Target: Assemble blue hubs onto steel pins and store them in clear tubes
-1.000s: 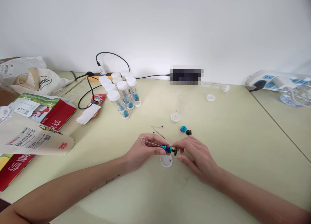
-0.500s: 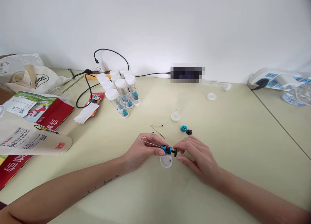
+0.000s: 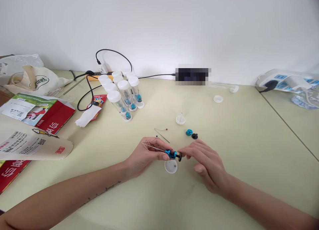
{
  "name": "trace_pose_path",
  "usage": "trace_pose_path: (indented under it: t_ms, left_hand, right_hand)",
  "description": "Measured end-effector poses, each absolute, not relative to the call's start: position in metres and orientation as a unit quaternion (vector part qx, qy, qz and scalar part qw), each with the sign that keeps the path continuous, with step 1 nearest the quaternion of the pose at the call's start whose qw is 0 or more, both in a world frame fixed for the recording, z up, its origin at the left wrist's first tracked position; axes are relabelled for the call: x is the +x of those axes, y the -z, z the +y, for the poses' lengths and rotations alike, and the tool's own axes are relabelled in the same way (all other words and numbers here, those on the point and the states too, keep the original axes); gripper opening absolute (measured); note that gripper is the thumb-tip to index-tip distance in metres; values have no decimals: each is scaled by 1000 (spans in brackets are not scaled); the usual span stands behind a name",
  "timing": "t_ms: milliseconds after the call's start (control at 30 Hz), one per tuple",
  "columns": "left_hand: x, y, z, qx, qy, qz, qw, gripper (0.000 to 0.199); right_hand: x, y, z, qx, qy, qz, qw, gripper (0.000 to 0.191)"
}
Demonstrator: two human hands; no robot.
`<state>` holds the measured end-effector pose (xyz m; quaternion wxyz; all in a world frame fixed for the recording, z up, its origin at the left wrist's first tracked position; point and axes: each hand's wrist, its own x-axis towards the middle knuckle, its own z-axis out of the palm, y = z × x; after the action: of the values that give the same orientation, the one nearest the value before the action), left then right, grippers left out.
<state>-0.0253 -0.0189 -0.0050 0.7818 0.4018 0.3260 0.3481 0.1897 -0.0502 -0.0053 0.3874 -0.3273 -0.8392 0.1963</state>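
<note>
Between the thumb and fingers of my left hand is a blue metal fitting with a black knob at its right end. A thin bent wire with a small dark tip runs out from its left end. My right hand has its thumb spread from its fingers, the index fingertip at the knob; I cannot tell whether it touches. Below the fitting lies a white cap holding a small dark piece. Beyond my right hand sit a blue part and a black knob piece.
A second bent wire lies past my left hand. Several capped clear tubes with blue parts stand back left. White caps and a clear tube lie farther back. Packages fill the left; a power strip is right.
My right thumb has moved away from the knob, down and to the right, widening the hand. The left hand keeps the blue fitting in about the same place.
</note>
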Motion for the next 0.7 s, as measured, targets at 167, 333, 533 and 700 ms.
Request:
trace_pose_path:
  t_ms: [167,333,533,700]
  left_hand:
    - [-25,5,-19,403,-351,326,780,17]
    - [-26,4,-19,400,-353,333,778,17]
    - [-26,3,-20,393,-354,358,770,18]
    - [-25,3,-20,402,-352,357,766,18]
  right_hand:
    - [190,6,-50,-336,-187,-827,409,41]
    - [190,7,-49,-338,-195,-832,393,41]
    - [191,6,-48,-340,-195,-837,381,42]
    - [187,3,-47,-370,-174,-841,355,21]
